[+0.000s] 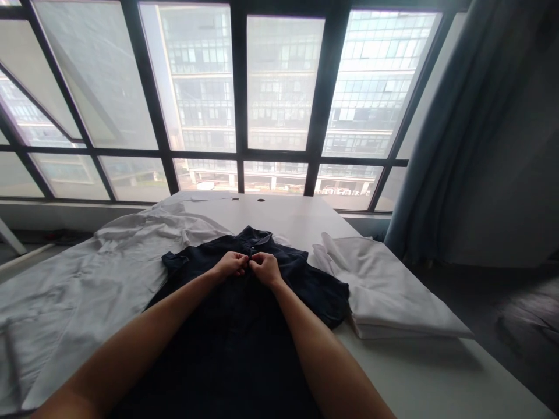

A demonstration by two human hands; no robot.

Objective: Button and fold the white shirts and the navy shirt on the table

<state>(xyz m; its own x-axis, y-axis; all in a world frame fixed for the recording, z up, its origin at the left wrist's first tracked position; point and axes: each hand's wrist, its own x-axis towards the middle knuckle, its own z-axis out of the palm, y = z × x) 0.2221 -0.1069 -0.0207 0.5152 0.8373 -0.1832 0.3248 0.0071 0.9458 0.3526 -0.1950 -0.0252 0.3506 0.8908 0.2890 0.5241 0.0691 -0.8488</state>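
Observation:
A dark navy short-sleeved shirt (236, 326) lies spread out on the white table, its collar pointing toward the window. Just below the collar, my left hand (232, 264) pinches the front edge of the shirt. Close beside it, my right hand (265, 267) grips the same front opening, fingers closed on the cloth. The fingertips of both hands nearly meet at the placket. Any button between them is too small and dark to make out. Both sleeves lie out to the sides.
White crumpled cloth (109, 273) covers the table's left side. A folded stack of white cloth (388, 285) lies to the right of the shirt. The white table (288, 212) reaches toward large framed windows (283, 81). A blue-grey curtain (441, 151) hangs at the right.

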